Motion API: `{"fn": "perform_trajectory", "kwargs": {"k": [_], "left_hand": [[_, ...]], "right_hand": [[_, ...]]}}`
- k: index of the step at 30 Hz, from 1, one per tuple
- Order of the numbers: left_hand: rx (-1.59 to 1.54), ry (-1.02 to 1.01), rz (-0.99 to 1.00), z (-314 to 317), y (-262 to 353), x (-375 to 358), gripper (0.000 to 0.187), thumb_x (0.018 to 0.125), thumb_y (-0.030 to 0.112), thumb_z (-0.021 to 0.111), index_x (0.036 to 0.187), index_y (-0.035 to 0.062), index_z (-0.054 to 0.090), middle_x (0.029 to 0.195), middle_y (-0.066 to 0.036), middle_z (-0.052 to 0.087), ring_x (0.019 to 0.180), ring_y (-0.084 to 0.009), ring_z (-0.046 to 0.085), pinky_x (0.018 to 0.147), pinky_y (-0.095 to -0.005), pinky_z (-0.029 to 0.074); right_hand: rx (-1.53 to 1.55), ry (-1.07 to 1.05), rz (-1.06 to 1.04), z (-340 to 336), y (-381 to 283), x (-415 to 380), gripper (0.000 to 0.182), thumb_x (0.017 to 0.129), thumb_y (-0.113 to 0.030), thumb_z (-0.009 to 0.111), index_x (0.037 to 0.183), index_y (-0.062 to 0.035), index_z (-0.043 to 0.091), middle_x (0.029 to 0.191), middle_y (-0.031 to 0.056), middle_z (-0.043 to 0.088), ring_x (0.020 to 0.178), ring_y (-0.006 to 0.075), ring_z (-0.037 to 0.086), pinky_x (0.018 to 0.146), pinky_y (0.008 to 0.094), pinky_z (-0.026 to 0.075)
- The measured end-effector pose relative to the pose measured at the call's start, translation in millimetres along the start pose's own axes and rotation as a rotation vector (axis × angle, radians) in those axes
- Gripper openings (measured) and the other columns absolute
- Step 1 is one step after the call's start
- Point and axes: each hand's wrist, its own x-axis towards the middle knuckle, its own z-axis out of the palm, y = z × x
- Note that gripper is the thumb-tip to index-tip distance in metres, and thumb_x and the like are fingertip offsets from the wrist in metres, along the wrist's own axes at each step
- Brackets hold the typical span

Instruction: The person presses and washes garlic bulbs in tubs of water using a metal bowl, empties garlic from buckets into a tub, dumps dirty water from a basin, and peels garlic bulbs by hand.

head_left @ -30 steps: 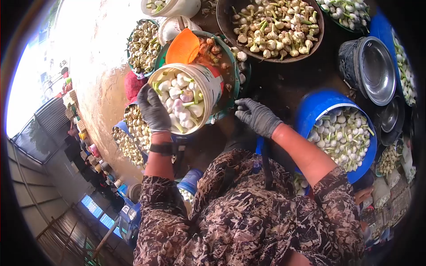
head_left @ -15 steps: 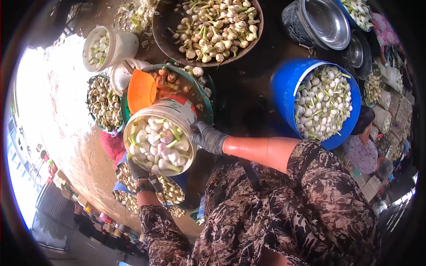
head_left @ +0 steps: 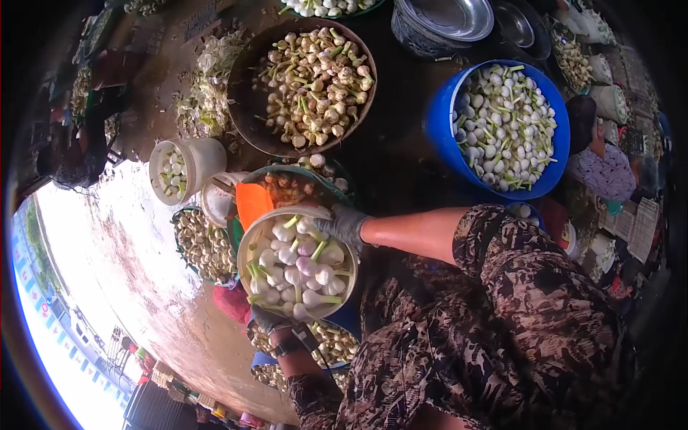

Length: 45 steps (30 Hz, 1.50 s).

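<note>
A white bucket [head_left: 247,251] full of white garlic bulbs [head_left: 294,265] with green stems is tilted, its mouth facing the camera. My right hand [head_left: 345,225], in a grey glove, grips its upper right side. At the lower left side, my left hand [head_left: 268,319], gloved and with a dark band on the wrist, holds the bucket; its fingers are partly hidden. An orange scoop [head_left: 254,203] rests just above the rim, beside a green tub [head_left: 319,179] of reddish-brown contents in water.
A wide brown basin [head_left: 244,118] of garlic is above. The blue barrel [head_left: 441,118] of garlic stands right, below metal bowls [head_left: 459,18]. A smaller white bucket [head_left: 206,159] and a garlic basket [head_left: 204,244] are left. A person [head_left: 605,170] is at far right.
The view has shifted, so the surroundings sit differently. The held bucket now shows its mouth more squarely and hides more of the green tub and scoop. Both hands keep their hold.
</note>
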Motion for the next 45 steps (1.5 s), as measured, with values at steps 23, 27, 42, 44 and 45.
{"fn": "perform_trajectory", "kwargs": {"k": [23,27,42,44,45], "left_hand": [[0.982,-0.969,0.209,377,-138,-146,0.027,0.081,0.017,0.064,0.106,0.0070,0.060,0.099,-0.007,0.064,0.098,-0.0253,0.060,0.085,-0.0402,0.050],[0.991,-1.010,0.145,438,-184,-242,0.016,0.087,0.021,0.054,0.098,0.0105,0.061,0.101,-0.007,0.063,0.096,-0.0250,0.059,0.084,-0.0456,0.049],[1.687,-0.942,2.149,562,-245,-332,0.047,0.088,0.024,0.063,0.125,-0.0026,0.053,0.117,-0.016,0.060,0.110,-0.0257,0.056,0.095,-0.0378,0.042],[1.778,-0.663,1.859,592,-207,-268,0.046,0.088,0.029,0.060,0.129,0.0085,0.051,0.129,-0.010,0.052,0.119,-0.0213,0.047,0.103,-0.0369,0.033],[1.628,-0.897,1.554,605,-192,-242,0.051,0.090,0.037,0.056,0.128,0.0037,0.051,0.128,-0.013,0.054,0.118,-0.0239,0.049,0.101,-0.0366,0.036]], "right_hand": [[0.537,1.101,-0.183,-260,341,-141,0.027,0.099,-0.019,0.042,0.113,-0.0045,0.059,0.109,0.0159,0.062,0.100,0.0307,0.059,0.087,0.0390,0.047],[0.432,1.330,-0.264,-274,252,-287,0.035,0.093,-0.029,0.054,0.116,-0.0023,0.057,0.113,0.0178,0.058,0.102,0.0356,0.057,0.091,0.0430,0.044],[0.519,1.516,0.109,-340,336,-198,0.035,0.097,-0.036,0.040,0.102,-0.0045,0.055,0.088,0.0236,0.064,0.084,0.0408,0.061,0.075,0.0510,0.047],[0.523,1.503,0.170,-345,351,-186,0.037,0.098,-0.036,0.038,0.103,-0.0036,0.055,0.087,0.0240,0.064,0.083,0.0419,0.060,0.075,0.0514,0.047],[0.254,1.593,0.093,-336,372,-165,0.035,0.098,-0.032,0.037,0.106,-0.0027,0.055,0.089,0.0237,0.063,0.084,0.0412,0.060,0.076,0.0500,0.048]]}}
